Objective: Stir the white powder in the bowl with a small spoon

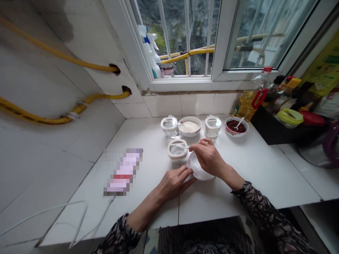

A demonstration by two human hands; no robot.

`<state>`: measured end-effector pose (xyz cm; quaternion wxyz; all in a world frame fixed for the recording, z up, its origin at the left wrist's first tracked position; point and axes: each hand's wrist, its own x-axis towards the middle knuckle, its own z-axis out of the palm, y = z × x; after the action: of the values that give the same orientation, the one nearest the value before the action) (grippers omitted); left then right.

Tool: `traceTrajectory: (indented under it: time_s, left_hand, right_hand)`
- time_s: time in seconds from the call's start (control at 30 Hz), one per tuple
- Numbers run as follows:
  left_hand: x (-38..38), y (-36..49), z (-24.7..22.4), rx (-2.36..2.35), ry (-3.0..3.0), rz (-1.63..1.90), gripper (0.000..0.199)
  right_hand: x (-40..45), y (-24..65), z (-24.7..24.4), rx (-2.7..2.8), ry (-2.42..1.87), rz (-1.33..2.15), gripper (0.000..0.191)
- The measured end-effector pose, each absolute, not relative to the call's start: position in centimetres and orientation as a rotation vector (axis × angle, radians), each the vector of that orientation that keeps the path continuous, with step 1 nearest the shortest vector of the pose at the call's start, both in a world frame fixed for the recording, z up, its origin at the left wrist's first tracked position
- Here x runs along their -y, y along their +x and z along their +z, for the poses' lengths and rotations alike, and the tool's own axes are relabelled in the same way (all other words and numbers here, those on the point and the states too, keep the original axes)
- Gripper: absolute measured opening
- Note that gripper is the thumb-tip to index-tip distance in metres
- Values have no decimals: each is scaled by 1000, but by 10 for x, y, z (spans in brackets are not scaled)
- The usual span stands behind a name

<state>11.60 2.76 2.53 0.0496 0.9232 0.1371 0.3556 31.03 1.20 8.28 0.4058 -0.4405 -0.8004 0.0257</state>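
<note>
My right hand [208, 157] is closed on the thin handle of a spoon [184, 147], which reaches left over the mouth of a small clear jar with a white rim [177, 157]. Below that hand stands a bowl of white grains [199, 172], partly hidden by the fingers. My left hand [176, 180] holds this bowl at its left side, fingertips and thumb against the rim. Behind are a second clear jar [169, 127], a flowered bowl of pale grains [190, 127] with a spoon in it, and a third jar [212, 127] holding something pale.
A bowl of dark red bits [236, 127] with a white spoon stands at the back right. Beyond it are an oil bottle [250, 100] and a black box [275, 128] of condiments. A blurred-out phone [124, 173] with a white cable [102, 218] lies on the left.
</note>
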Motion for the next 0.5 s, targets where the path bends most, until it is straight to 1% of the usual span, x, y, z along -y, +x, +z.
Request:
traceTrajectory:
  time_s: [0.2,0.37,0.5]
  left_hand:
    - [-28,115,26,-408,2811,1068,14]
    - [-28,115,27,-395,2800,1069,14]
    - [-28,116,28,-393,2791,1072,15]
  right_hand:
    - [-5,334,94,1636,-1278,249,18]
    - [-8,345,84,1700,-1420,222,18]
    - [-9,338,78,1794,-1419,300,18]
